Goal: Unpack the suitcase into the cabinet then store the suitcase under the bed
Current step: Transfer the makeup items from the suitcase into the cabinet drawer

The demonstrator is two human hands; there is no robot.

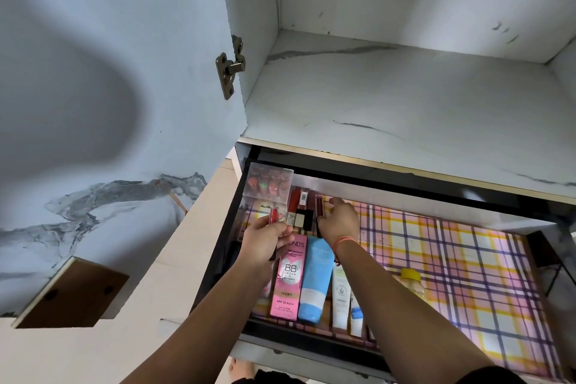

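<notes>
Right hand [341,221] pinches a dark tube [319,212] by the far-left lipstick row [300,207] — one nudge could scatter it; left hand [265,238] grips red gloss [274,214].

Both my forearms [199,315] are bare to the elbow, a thin orange thread band [343,241] wraps the wrist just below my right grip [339,221], and a black sleeve edge [489,376] shows on that arm.
</notes>
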